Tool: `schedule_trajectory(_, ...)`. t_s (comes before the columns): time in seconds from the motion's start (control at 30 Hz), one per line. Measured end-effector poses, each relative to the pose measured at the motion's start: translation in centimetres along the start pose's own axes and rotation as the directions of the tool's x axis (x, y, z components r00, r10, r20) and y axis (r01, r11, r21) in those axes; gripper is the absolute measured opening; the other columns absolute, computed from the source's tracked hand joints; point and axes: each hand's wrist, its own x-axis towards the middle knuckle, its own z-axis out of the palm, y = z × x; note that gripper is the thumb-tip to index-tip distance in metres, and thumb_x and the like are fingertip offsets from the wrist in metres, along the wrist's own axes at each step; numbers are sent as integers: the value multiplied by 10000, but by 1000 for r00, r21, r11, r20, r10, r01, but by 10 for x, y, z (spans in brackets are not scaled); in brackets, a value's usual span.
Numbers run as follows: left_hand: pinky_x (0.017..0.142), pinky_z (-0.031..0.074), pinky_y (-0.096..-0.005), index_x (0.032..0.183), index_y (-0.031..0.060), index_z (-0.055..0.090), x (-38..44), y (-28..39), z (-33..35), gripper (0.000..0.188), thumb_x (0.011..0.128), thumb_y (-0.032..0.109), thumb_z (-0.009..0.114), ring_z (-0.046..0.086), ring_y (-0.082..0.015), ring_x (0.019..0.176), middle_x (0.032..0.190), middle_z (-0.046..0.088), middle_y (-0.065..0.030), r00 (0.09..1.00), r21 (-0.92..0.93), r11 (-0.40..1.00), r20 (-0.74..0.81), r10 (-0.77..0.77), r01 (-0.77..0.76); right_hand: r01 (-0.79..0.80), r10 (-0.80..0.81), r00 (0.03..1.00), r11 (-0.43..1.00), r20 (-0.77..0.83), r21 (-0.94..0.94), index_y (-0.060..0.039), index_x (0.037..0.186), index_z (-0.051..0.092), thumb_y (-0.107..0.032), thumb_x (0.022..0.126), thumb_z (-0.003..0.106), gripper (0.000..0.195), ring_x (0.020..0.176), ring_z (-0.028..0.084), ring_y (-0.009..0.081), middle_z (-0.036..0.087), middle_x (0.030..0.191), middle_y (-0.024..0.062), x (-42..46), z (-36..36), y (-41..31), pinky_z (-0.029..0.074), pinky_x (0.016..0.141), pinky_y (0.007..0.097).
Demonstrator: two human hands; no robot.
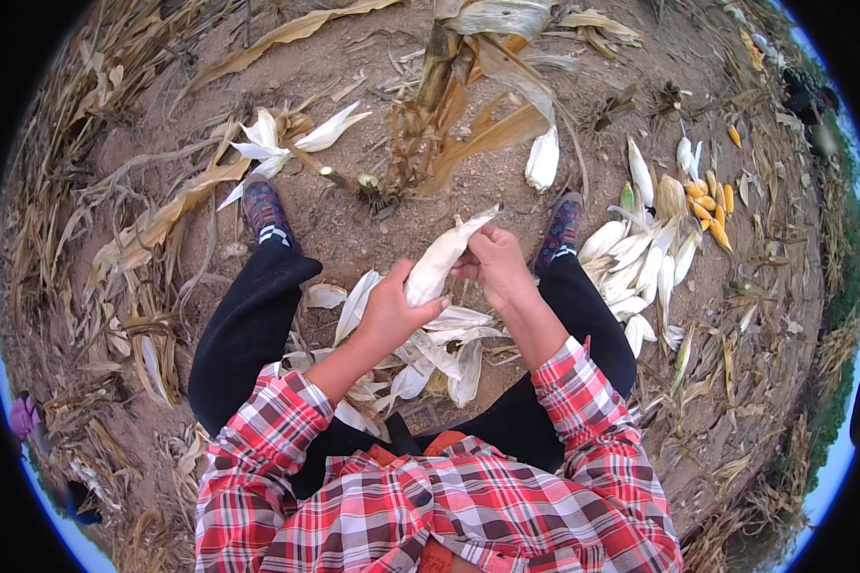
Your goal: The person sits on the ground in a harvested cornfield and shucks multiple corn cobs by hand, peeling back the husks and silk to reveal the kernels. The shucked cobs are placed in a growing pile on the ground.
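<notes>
An ear of corn in its pale dry husk (437, 261) is held between my two hands, its pointed tip up and to the right. My left hand (399, 304) grips the thick lower end, thumb across the front. Fingers of my right hand (493, 261) pinch the husk near the tip on its right side; part of them is hidden behind the ear. Below the hands, stripped husk leaves (430, 362) lie on the soil between my legs.
To my right lies a pile of husked-over ears (634, 261), with bare yellow cobs (709, 204) just beyond. One white-husked ear (542, 161) rests ahead. A dry corn stalk (430, 93) and a cut stub (368, 183) stand in front. Dry stalks (64, 215) cover the left ground.
</notes>
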Motion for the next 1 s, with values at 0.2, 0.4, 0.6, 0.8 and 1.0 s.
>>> schedule_trajectory(0.2, 708, 481, -297, 1103, 19, 535, 0, -2, 6, 427, 813, 272, 721, 568, -123, 800, 934, 614, -62, 993, -367, 922, 41, -113, 120, 32, -33, 999, 983, 5, 181, 3, 991, 558, -65, 900, 476, 140, 676, 623, 144, 640, 876, 88, -4, 10, 5, 540, 597, 272)
schedule_trajectory(0.4, 705, 500, -318, 1115, 62, 552, -10, 3, 8, 399, 923, 412, 569, 584, -158, 784, 906, 601, -59, 908, -861, 343, 270, -322, 377, 216, -221, 969, 975, 109, 59, -39, 977, 576, -81, 924, 442, 149, 671, 565, 92, 621, 822, 42, -15, 17, 11, 452, 617, 242)
schedule_trajectory(0.6, 550, 524, -350, 1034, 47, 545, -31, -14, 16, 412, 948, 446, 489, 612, -223, 618, 782, 620, -95, 933, -948, 80, 284, -222, 308, 266, -213, 933, 951, 289, -156, -39, 920, 550, -92, 932, 404, 156, 573, 487, 73, 535, 695, 3, -71, 28, 47, 407, 526, 226)
schedule_trajectory(0.8, 639, 491, -293, 926, 58, 562, -41, -23, 16, 315, 909, 369, 610, 579, -136, 699, 768, 599, -51, 934, -881, 425, 53, -352, 210, 372, -239, 918, 798, 317, -475, -34, 869, 515, -101, 918, 417, 129, 583, 454, 66, 482, 681, -10, -106, 25, 78, 372, 531, 240)
schedule_trajectory(1.0, 630, 459, -294, 792, 93, 531, -17, -34, -56, 365, 894, 434, 611, 535, -135, 669, 741, 568, -43, 871, -937, 310, -282, -401, -161, 415, -110, 910, 202, 400, -887, -38, 885, 524, -202, 869, 501, 166, 750, 572, 426, 592, 775, 227, -151, 2, 103, 427, 623, 480)
